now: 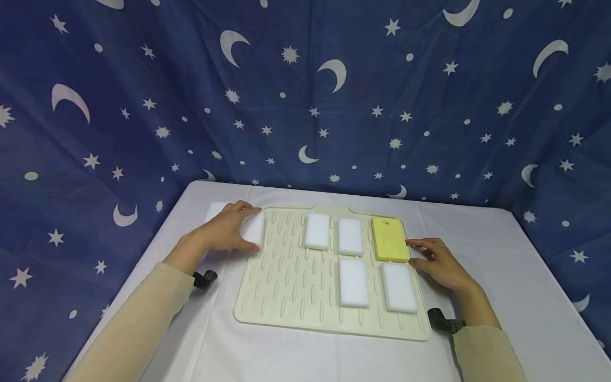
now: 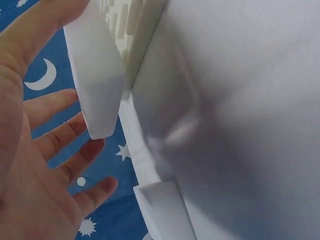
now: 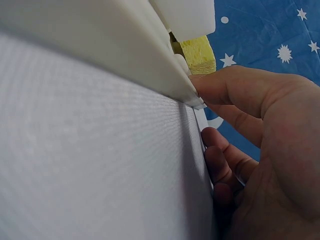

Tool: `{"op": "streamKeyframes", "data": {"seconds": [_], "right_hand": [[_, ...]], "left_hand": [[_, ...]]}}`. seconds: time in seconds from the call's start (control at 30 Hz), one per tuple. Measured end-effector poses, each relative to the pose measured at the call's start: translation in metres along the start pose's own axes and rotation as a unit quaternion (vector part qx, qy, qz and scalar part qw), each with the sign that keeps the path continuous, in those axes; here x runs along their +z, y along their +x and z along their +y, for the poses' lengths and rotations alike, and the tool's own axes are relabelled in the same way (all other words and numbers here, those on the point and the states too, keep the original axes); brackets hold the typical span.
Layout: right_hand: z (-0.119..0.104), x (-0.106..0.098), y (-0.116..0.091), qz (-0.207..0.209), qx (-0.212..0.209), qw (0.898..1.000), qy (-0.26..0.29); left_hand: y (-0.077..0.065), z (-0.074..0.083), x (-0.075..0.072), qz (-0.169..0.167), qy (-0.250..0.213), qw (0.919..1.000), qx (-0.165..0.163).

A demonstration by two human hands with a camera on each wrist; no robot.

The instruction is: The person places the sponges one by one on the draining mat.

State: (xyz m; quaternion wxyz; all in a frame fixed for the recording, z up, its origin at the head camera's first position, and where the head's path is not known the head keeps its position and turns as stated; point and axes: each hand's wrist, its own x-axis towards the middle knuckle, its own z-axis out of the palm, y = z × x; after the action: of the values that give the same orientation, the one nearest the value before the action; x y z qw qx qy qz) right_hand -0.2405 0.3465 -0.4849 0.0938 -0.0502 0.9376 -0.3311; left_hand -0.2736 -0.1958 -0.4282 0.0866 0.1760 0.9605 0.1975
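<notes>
My left hand grips a white sponge between thumb and fingertips at the left edge of a cream ridged drying mat. In the left wrist view the sponge hangs tilted beside the mat's rim, fingers spread along its far side. My right hand rests at the mat's right edge, thumb and forefinger tips right beside a yellow sponge. The right wrist view has the thumb against the mat's rim, other fingers loosely bent.
Several more white sponges lie on the mat's right half, one white sponge at its front middle and another white sponge at its front right. Partly behind my left hand, a white sponge lies on the white tablecloth. A starry blue curtain stands behind.
</notes>
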Motion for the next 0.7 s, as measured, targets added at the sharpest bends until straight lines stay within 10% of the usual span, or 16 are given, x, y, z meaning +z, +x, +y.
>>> {"op": "streamKeyframes", "data": {"seconds": [0.7], "right_hand": [[0.001, 0.002, 0.001, -0.002, 0.002, 1.0, 0.0]], "left_hand": [[-0.011, 0.022, -0.002, -0.005, 0.009, 0.9999, 0.01]]}}
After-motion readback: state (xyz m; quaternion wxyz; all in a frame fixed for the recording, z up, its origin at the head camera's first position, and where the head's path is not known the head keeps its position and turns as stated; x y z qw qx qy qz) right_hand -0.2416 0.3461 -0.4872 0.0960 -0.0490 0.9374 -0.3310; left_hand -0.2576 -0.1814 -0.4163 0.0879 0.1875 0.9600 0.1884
